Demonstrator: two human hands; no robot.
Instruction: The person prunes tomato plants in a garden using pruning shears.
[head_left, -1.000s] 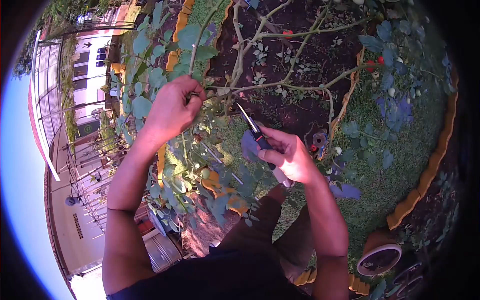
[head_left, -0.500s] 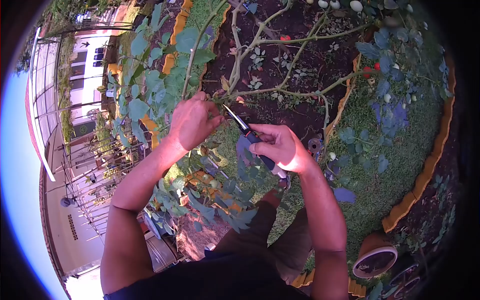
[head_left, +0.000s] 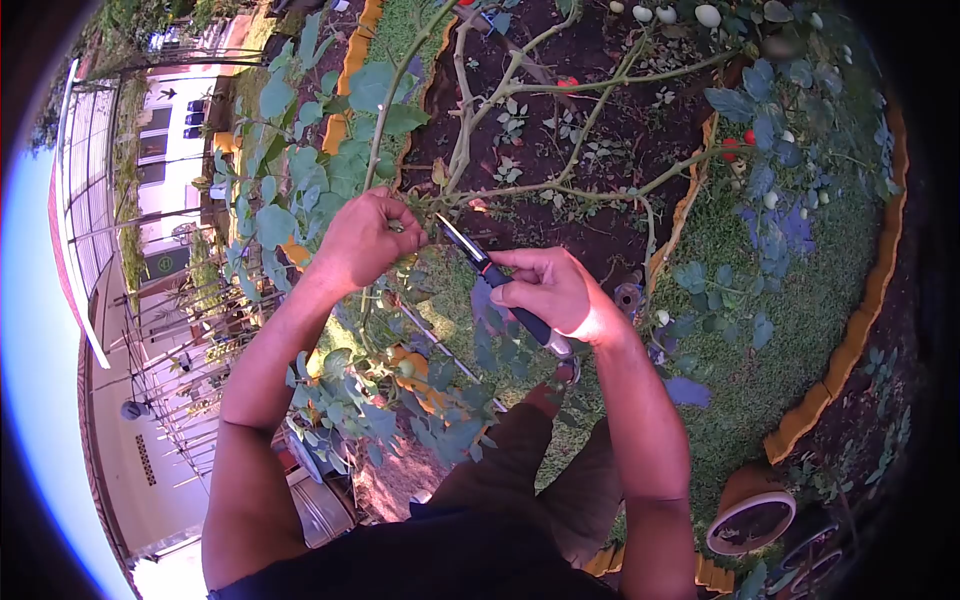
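Observation:
A knife-like tool (head_left: 520, 305) with a dark handle and a pale pointed tip is in my right hand (head_left: 555, 290), its fingers closed round the handle. The tip points up and left, close to the fingertips of my left hand (head_left: 370, 235). My left hand is closed at a plant stem (head_left: 380, 130), beside the joint where thick branches (head_left: 545, 187) meet; what exactly lies between its fingers is partly hidden. Leafy growth with a green fruit (head_left: 406, 368) hangs below my left hand.
Red tomatoes (head_left: 729, 149) and pale fruits (head_left: 708, 16) hang at the upper right. Yellow edging (head_left: 840, 370) borders the grass (head_left: 780, 350). A round pot (head_left: 750, 515) stands at the lower right. Bamboo sticks (head_left: 180, 400) and a building (head_left: 130, 450) are at the left.
My left hand has moved slightly left, and the tool in my right hand has shifted slightly left too. The leafy growth below my left hand has swung left and looks more spread out.

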